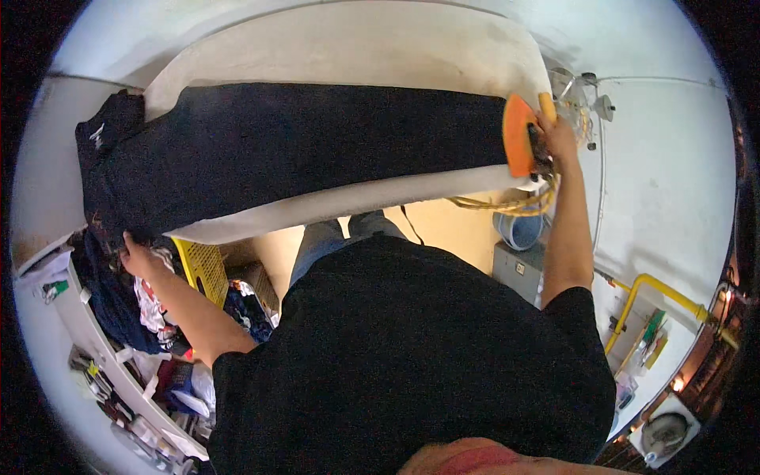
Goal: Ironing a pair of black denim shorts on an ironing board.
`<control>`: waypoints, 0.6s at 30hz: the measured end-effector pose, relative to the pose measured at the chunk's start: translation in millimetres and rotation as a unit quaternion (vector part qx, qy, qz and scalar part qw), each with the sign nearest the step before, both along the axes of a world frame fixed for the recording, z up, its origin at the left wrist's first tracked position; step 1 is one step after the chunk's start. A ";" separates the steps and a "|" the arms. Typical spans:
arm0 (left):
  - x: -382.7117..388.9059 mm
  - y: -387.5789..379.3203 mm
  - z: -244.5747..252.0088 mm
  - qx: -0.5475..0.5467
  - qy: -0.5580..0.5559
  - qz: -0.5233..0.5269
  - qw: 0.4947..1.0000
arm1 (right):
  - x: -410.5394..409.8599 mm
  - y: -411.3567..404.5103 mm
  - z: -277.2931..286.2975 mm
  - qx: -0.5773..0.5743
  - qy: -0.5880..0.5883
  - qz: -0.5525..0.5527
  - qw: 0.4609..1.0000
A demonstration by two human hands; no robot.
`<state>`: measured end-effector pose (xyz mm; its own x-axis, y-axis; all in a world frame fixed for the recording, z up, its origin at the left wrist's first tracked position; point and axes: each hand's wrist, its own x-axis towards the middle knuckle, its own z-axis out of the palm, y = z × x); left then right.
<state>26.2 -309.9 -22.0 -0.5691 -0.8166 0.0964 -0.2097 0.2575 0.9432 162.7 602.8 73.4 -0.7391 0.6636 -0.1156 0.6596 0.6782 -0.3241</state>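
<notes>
A pair of black trousers point(332, 133) lies lengthwise across the pale padded ironing board point(380, 41), one end hanging over the board's left side. My left hand point(142, 256) pinches the dark cloth at its near left edge. At the right end, my right hand point(555, 139) grips the handle of an orange clothes iron point(519, 136), which is at the narrow end of the garment. Whether the iron's soleplate touches the cloth is unclear. A yellowish cord point(504, 206) loops below the iron.
A yellow plastic basket point(202, 270) stands under the board's left part, with piled clothes point(155, 303) beside it. To the left runs a cluttered white shelf point(113, 362). A blue bucket point(518, 230) sits on a grey box point(515, 270) at right, near a yellow pipe point(665, 290).
</notes>
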 end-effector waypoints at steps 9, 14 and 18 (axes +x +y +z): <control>17.8 31.3 26.2 0.127 0.021 -0.038 0.991 | -70.6 -246.7 61.3 -0.097 -0.128 0.267 0.950; 32.6 36.1 34.5 0.126 0.027 -0.027 0.991 | -161.4 -414.2 43.0 -0.100 -0.065 0.511 0.851; 24.1 54.9 41.6 0.168 0.047 -0.046 0.984 | -248.1 -494.1 20.8 -0.015 -0.011 0.572 0.820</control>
<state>50.3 -255.0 19.5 -0.6440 -0.7565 -0.1141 -0.1076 -0.0581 0.9925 -85.4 108.7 94.3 -0.8736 -0.4660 -0.1404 -0.3969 0.8491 -0.3487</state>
